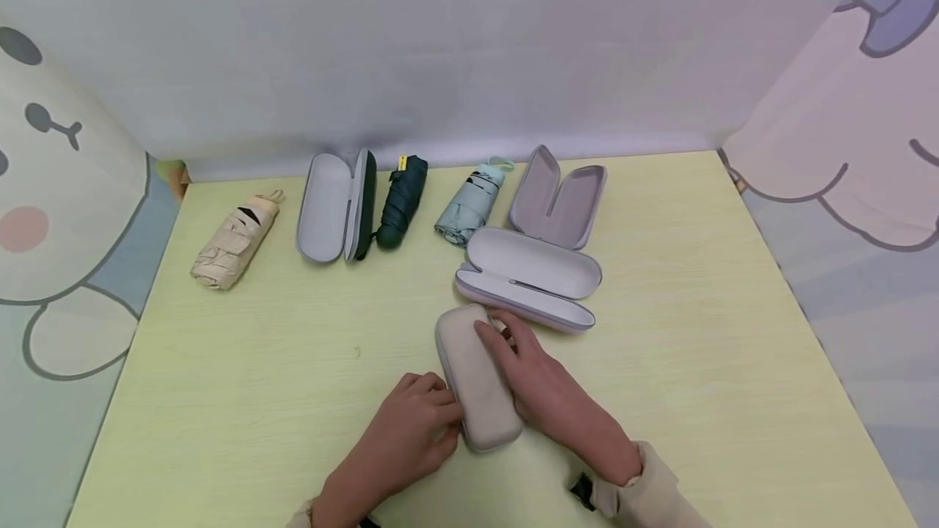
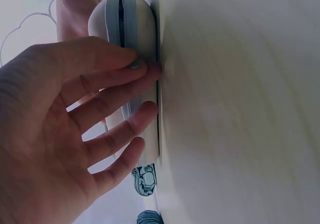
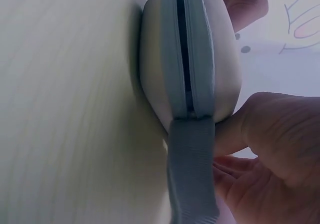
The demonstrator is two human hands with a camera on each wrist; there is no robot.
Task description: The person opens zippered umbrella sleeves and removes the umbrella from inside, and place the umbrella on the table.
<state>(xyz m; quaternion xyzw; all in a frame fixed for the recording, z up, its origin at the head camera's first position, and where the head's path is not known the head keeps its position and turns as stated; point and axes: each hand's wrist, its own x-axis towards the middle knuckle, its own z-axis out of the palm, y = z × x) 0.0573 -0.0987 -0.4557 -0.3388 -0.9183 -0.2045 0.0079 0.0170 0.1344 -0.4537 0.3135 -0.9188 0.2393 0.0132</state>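
Note:
A beige hard zip case (image 1: 480, 381) with rounded ends lies on the table in front of me. Its grey zipper band (image 3: 197, 53) is parted by a dark slit at the near end, and a grey fabric strap (image 3: 192, 171) hangs from the band. My right hand (image 1: 546, 385) grips the far right side of the case, thumb on top; its fingertips are partly hidden. Along the near left side is my left hand (image 1: 411, 430). In the left wrist view its thumb and forefinger pinch at the zipper, where a small grey-green bit, seemingly the pull, shows.
Just beyond stands an open lilac case (image 1: 535, 275), touching or close to another open mauve case (image 1: 561, 202). Farther back are a light blue folded umbrella (image 1: 473, 202), a dark green folded umbrella (image 1: 403, 202), an open dark green case (image 1: 326, 206) and a beige folded umbrella (image 1: 235, 247).

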